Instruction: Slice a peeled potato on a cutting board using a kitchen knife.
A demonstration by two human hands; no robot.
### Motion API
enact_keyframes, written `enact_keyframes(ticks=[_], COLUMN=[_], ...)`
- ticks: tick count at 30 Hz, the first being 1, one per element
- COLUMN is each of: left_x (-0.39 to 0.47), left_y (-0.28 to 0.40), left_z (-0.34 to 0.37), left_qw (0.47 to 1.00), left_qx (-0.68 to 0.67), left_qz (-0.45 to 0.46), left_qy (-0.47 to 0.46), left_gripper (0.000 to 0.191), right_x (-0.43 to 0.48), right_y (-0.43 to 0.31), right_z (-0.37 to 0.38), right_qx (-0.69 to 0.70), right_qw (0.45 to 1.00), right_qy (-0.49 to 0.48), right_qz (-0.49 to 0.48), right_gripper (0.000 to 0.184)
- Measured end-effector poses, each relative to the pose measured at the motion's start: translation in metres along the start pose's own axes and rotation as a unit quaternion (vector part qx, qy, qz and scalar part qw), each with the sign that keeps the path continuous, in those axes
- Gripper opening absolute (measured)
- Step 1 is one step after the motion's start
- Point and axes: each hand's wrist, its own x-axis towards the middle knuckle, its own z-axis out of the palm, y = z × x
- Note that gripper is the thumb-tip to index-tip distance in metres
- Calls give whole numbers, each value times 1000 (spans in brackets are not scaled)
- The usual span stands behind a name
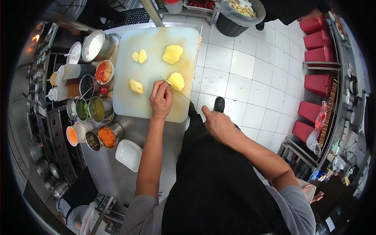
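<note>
On a pale plastic cutting board (147,70) lie pieces of peeled yellow vegetable, probably potato. My right hand (218,123) is closed round the handle of a kitchen knife (183,95), whose blade reaches over the board's right edge. The blade lies against the near left side of a thick yellow piece (176,81). My left hand (161,98) has its fingers bent down beside the blade near its tip; whether they press on anything is hidden. Another large piece (172,54) sits farther up, two thin slices (139,56) lie upper left, and a chunk (136,86) rests left of my left hand.
Left of the board stand squeeze bottles (70,72), a metal bowl of white powder (95,47), a bowl of red and pale shreds (104,72) and a metal container of orange slices (108,136). A white dish (128,154) is nearer me. Other people stand around the kitchen's edges.
</note>
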Motion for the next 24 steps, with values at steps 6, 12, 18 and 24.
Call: enact_keyframes(ticks=[6, 12, 18, 24], left_x=[0, 0, 1, 1], left_y=[0, 2, 1, 0], left_z=[0, -1, -1, -1], left_qw=[1000, 1000, 1000, 1000], left_qx=[-2, -3, -6, -4], left_qz=[1, -9, -7, -4], left_qy=[-1, -7, -10, -10], left_gripper=[18, 18, 17, 16], right_x=[16, 1, 25, 20], right_y=[2, 7, 14, 3], right_z=[7, 10, 22, 5], right_qx=[6, 8, 3, 11], right_qw=[1000, 1000, 1000, 1000], right_qy=[-18, -14, -10, -8], right_qz=[7, 16, 17, 0], right_gripper=[29, 31, 34, 33])
